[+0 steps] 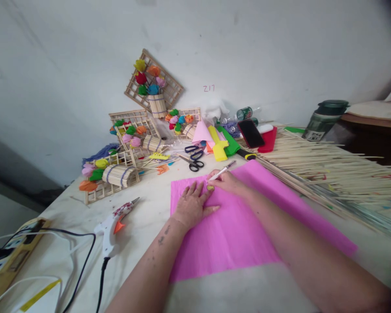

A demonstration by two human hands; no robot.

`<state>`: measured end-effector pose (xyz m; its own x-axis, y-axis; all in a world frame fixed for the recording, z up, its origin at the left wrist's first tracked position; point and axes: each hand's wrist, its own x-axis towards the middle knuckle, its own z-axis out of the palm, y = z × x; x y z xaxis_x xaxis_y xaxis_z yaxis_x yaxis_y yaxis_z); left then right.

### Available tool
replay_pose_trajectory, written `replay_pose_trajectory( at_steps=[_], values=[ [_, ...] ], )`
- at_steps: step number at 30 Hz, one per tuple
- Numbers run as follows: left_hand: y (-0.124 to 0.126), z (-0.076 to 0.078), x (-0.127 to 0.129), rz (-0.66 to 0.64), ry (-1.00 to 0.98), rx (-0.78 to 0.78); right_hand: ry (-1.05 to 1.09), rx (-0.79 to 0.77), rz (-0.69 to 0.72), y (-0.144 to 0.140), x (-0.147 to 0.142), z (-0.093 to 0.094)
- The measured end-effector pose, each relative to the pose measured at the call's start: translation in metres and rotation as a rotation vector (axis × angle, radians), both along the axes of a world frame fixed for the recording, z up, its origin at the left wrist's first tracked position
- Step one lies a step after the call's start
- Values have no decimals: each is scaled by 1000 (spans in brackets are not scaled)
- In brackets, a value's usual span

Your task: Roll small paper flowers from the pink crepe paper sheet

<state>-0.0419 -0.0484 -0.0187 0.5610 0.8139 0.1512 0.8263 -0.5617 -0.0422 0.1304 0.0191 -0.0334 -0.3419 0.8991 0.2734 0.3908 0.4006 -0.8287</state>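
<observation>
Head view, hands on pink paper, scissors beyond (glue gun left)

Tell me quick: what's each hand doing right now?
Left hand: open, pressed flat on the pink crepe paper.
Right hand: closed around a pen, tip down at the paper's far edge.

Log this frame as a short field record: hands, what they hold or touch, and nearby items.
left hand: flat, palm down on the pink crepe paper
right hand: holds a pen, tip at the paper's far edge
surface: white table
left of paper: glue gun, corded
beyond paper: scissors, folded coloured paper, phone
right: bamboo sticks
</observation>
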Motion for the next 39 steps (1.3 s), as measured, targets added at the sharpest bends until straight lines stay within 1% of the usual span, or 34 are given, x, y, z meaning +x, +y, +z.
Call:
replay_pose_trajectory(
  at_steps=[3,5,9,14,21,27,32,39],
  values=[
    [-2,2,0,5,24,-30,-21,19,42,0,1,0],
    [-3,3,0,14,38,-54,-66,55,44,-2,0,4],
    [-4,5,0,28,50,-84,-191,111,-12,-8,-5,10],
    [-5,5,1,25,35,-80,-279,168,-44,-9,-6,9],
    [-5,5,2,22,30,-85,-353,171,-51,-10,-9,10],
    [-5,4,1,22,30,-81,-430,211,-53,-11,-10,12],
    [-5,5,2,33,40,-89,-444,227,-39,-12,-10,12],
    [-6,4,2,26,26,-68,-463,216,-47,-14,-11,17]
  ],
)
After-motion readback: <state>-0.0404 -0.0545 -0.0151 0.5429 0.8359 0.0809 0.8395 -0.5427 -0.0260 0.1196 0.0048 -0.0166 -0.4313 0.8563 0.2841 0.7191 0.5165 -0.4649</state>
